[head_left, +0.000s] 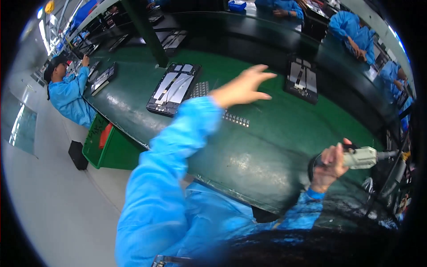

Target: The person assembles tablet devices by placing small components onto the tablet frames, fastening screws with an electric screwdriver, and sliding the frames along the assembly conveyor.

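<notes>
My left hand (242, 86) is stretched out over the green work table (262, 147), fingers spread and nothing in them. Below and beside it lie rows of small metal pieces (235, 119), partly hidden by my hand and sleeve. To its left rests an opened flat black device (172, 91) with silver battery-like panels. A similar opened device (302, 80) lies to its right, farther back. At the right, my right hand (329, 164) is wrapped round a pale grey-green power drill (361, 158), its front end pointing right.
A green bin (115, 149) with something red inside stands below the table's left edge. A dark green post (144, 31) rises at the back. One person in blue (69, 95) works at the far left; others (353, 35) sit at the back right. Cables and equipment crowd the right edge.
</notes>
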Action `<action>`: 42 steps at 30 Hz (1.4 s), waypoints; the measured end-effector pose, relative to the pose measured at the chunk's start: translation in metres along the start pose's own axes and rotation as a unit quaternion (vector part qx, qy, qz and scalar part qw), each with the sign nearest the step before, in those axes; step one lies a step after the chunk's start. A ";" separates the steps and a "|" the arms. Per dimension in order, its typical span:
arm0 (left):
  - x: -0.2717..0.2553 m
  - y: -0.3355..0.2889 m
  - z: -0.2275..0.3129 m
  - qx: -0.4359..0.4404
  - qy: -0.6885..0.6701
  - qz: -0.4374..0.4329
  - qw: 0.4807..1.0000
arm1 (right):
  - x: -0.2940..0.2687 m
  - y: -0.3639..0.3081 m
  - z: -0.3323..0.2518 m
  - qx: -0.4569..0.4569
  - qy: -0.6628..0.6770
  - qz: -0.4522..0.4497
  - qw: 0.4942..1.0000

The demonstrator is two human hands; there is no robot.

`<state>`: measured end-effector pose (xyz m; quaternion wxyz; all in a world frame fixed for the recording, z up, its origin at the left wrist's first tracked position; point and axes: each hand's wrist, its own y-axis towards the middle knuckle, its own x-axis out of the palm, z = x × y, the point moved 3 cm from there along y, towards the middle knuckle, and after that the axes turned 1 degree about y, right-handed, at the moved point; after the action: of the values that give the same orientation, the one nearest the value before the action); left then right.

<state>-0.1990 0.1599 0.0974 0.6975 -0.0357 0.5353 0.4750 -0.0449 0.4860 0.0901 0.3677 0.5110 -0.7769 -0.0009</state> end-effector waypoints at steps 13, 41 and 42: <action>-0.151 -0.323 -0.077 -0.356 0.079 0.070 0.929 | -0.100 0.011 -0.046 -0.032 -0.066 0.008 0.997; 0.001 -0.176 0.061 -0.382 -0.619 0.279 0.627 | -0.116 0.027 -0.040 -0.036 -0.232 0.066 0.970; 0.008 -0.171 0.069 -0.380 -0.621 0.278 0.627 | -0.115 0.027 -0.041 -0.040 -0.229 0.071 0.970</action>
<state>-0.0302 0.1100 0.0417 0.6239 0.1564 -0.2678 0.7174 -0.0189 0.6057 0.0649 0.1993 0.4258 -0.8739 -0.1235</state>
